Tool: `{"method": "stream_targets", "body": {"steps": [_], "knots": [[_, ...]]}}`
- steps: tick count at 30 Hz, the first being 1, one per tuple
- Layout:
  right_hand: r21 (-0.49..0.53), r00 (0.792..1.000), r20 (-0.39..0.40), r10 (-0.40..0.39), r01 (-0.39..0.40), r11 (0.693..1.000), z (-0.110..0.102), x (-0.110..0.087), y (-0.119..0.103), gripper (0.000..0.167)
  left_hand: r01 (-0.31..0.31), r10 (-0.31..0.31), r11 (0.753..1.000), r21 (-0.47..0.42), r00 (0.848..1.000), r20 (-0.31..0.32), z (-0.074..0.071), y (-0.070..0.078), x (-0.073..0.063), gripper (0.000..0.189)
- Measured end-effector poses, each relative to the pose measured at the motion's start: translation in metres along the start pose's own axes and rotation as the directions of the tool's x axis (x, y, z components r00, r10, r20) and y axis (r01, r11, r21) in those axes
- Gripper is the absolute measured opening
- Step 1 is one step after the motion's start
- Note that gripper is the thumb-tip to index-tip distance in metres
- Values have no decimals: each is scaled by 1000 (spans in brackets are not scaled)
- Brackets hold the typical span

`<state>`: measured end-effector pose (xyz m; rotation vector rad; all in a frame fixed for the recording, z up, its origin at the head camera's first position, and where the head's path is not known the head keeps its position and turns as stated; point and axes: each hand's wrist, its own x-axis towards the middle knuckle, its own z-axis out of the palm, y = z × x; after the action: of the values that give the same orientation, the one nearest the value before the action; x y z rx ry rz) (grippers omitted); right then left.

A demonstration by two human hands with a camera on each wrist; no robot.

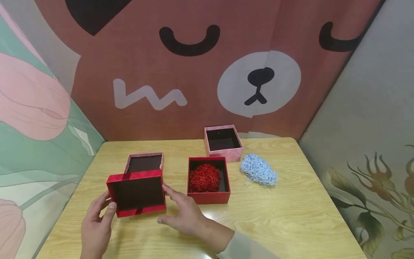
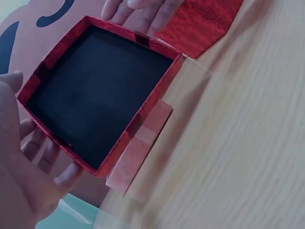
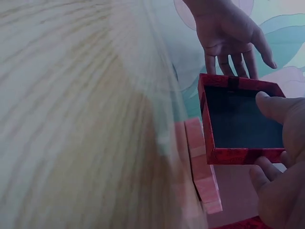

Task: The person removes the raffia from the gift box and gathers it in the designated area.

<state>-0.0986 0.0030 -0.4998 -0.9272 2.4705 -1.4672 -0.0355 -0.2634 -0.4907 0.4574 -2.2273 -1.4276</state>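
Note:
A shallow red box lid (image 1: 139, 194), dark inside, is raised and tilted over the table between two hands. At its left side, my left hand (image 1: 97, 225) holds it, the fingers partly hidden behind the edge and the thumb near the lower corner. My right hand (image 1: 187, 216) touches the right side with extended fingers, its thumb apart below. In the left wrist view the lid (image 2: 100, 95) shows its dark inner face. Right of the hands stands a red box (image 1: 208, 198) holding red shredded paper (image 1: 204, 178).
Behind the red lid lies a shallow pink lid (image 1: 161, 160), partly covered in the head view. An uncovered pink box (image 1: 229, 154) stands at the back near the wall. Blue shredded paper (image 1: 258, 169) lies in a heap on the wooden table (image 1: 275, 223).

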Motion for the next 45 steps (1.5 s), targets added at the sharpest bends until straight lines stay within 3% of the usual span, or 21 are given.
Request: {"method": "stream_targets", "body": {"steps": [6, 13, 19, 24, 31, 33, 41, 45], "knots": [[-82, 999, 12, -37, 38, 996, 12, -1, 2, 103, 79, -87, 993, 86, 992, 87, -8, -9, 1, 46], [-200, 997, 46, -58, 66, 978, 24, -1, 5, 110, 181, -215, 965, 190, 961, 175, -16, -15, 2, 57], [-275, 993, 114, -15, 47, 960, 31, -2, 4, 114, 193, -263, 938, 289, 938, 228, -22, -20, 8, 67], [-342, 993, 121, -1, 42, 939, 34, -2, 2, 113, 182, -296, 912, 367, 912, 283, -27, -22, 15, 75], [-384, 991, 130, -22, 71, 921, 39, -3, 1, 100, 211, -368, 892, 401, 853, 370, -31, -26, 25, 84], [-388, 991, 134, -22, 73, 919, 41, -3, 0, 95, 213, -381, 885, 413, 843, 380, -32, -27, 27, 86], [-384, 985, 173, 5, 63, 921, 44, -2, -1, 90, 166, -365, 886, 432, 825, 431, -37, -31, 32, 86], [-380, 978, 207, 14, 67, 923, 45, -1, -1, 90, 178, -381, 885, 431, 809, 448, -39, -33, 35, 88]]}}
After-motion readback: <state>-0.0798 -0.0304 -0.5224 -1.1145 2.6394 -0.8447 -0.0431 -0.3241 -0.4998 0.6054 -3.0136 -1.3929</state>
